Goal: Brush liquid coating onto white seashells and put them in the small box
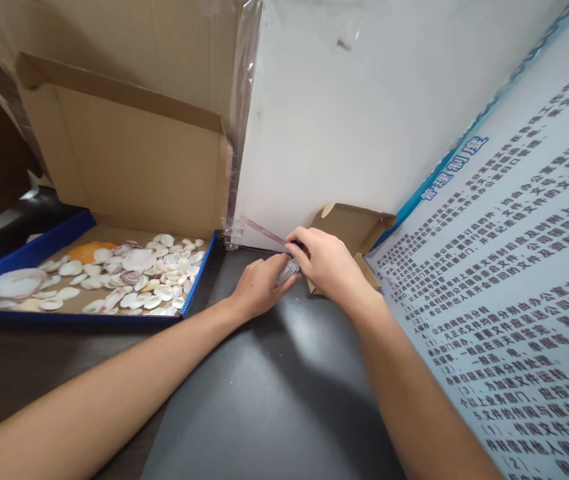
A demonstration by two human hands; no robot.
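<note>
Near the back of the grey mat [264, 387], my left hand [259, 285] is closed around a small clear, shiny object [289, 269], perhaps plastic; its exact shape is partly hidden. My right hand [325, 267] touches it from the right, thumb and fingers pinched at its upper end on something dark and small that I cannot make out. To the left, an open blue-edged box [198, 283] holds several white and pale shells [139, 260] and an orange one [89, 252].
A small open cardboard box [351, 230] stands behind my right hand. White board [324, 133] rises at the back, beside cardboard [189, 53] wrapped in clear film. A panel with printed Chinese text [504, 267] leans along the right side.
</note>
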